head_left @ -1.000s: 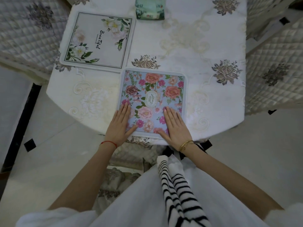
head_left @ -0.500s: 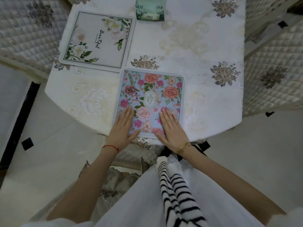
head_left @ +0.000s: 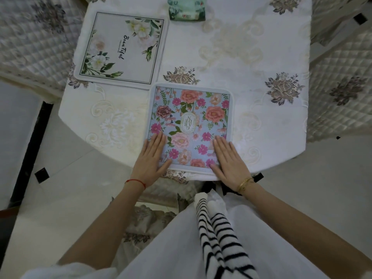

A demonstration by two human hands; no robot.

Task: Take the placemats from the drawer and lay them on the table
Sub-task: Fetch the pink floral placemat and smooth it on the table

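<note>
A blue placemat (head_left: 191, 121) with pink and orange flowers lies flat at the near edge of the table (head_left: 251, 57), which is covered in a white embroidered cloth. My left hand (head_left: 152, 158) rests flat on the mat's near left corner, fingers together and extended. My right hand (head_left: 228, 160) lies flat on its near right corner. Neither hand grips anything. A second placemat (head_left: 120, 49), white with green leaves and script lettering, lies flat farther back on the left.
A green tissue pack (head_left: 187, 8) sits at the table's far edge. Quilted chair covers stand at the left (head_left: 30, 43) and right (head_left: 342, 77). Another covered chair (head_left: 145, 220) is tucked under the table in front of me. Pale tiled floor surrounds the table.
Both hands have slid apart along the blue placemat, from its near middle toward its near corners. The mat stays flat in the same place.
</note>
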